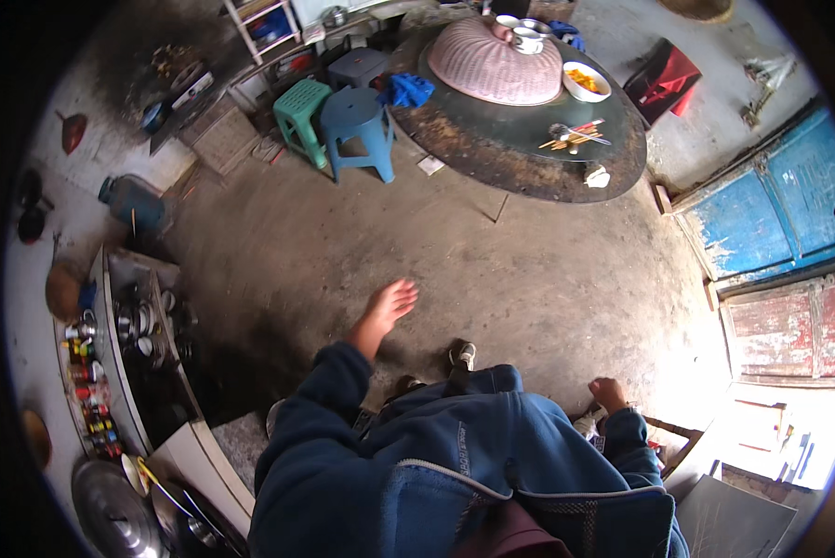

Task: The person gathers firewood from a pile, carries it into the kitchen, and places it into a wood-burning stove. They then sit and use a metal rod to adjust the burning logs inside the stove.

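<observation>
Over the concrete floor (pixel 529 272), my left hand (pixel 393 301) reaches forward from a blue fleece sleeve, fingers slightly spread and nothing held. My right hand (pixel 607 394) hangs low beside my body, its fingers curled; whether something is in it does not show. Ahead stands a round table (pixel 522 178) with a glass turntable. On it are a pink woven dome cover (pixel 494 66) with cups on top, a white bowl (pixel 576 93) of orange food, and chopsticks (pixel 576 136) with a spoon. A crumpled white tissue (pixel 597 176) lies near the table's front edge.
Green (pixel 304 104) and blue (pixel 355 115) plastic stools stand left of the table. A gas cylinder (pixel 133 202) is by the left wall, nearer a cabinet of dishes (pixel 145 328), jars and metal pot lids (pixel 117 513). Blue wooden door panels (pixel 745 227) stand at right, beside a bright doorway.
</observation>
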{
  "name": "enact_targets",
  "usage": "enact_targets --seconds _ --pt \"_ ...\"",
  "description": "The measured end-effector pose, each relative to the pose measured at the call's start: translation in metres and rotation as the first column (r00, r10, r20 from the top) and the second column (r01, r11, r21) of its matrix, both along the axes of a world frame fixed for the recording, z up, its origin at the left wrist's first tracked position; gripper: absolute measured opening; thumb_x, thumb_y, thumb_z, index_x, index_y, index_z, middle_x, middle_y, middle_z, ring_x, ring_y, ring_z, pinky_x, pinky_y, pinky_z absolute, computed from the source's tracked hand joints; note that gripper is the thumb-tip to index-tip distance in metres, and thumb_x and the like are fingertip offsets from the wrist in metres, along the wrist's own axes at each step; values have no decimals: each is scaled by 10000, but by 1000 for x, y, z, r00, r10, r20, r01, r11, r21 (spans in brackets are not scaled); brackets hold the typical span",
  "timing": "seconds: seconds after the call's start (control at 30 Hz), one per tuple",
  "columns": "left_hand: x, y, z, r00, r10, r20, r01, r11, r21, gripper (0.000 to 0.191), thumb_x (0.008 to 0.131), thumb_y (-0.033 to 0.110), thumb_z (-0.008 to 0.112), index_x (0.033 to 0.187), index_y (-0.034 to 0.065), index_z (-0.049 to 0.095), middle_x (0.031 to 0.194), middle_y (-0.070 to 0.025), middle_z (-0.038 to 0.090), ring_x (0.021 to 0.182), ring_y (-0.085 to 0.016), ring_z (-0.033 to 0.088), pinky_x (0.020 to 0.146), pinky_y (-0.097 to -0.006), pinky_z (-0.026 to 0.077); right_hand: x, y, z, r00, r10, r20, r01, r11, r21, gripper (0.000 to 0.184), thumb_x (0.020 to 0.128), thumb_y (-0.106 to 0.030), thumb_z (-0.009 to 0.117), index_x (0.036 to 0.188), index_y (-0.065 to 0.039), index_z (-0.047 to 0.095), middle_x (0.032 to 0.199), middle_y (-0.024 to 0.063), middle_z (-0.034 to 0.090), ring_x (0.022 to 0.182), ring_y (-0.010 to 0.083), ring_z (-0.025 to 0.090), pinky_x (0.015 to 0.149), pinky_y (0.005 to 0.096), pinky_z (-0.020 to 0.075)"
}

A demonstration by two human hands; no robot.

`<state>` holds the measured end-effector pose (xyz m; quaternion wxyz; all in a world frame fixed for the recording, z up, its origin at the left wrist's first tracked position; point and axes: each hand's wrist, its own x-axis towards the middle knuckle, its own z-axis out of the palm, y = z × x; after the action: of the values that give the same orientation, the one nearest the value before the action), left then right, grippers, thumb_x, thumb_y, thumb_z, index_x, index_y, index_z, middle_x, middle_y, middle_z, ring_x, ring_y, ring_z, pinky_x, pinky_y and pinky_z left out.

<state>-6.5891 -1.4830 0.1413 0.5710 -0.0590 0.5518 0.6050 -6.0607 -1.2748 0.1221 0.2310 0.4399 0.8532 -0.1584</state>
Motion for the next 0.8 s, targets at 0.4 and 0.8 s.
enact_targets --seconds 0.4,0.8 --pt "15 -192 -10 908 -136 -397 -76 878 -473 170 781 87 557 947 50 548 674 -57 516 550 -175 499 548 -333 428 -125 86 -4 981 -98 -170 23 918 -397 151 778 -216 540 850 -129 641 797 120 632 779 301 599 684 388 475" --pt "-11 -190 137 752 -659 -22 567 663 -489 333 755 336 606 815 10 648 740 -82 650 729 -137 606 672 -285 453 -394 105 85 860 392 -326 -507 731 -457 93 760 -100 549 762 -53 629 716 101 629 687 260 599 636 333 467"
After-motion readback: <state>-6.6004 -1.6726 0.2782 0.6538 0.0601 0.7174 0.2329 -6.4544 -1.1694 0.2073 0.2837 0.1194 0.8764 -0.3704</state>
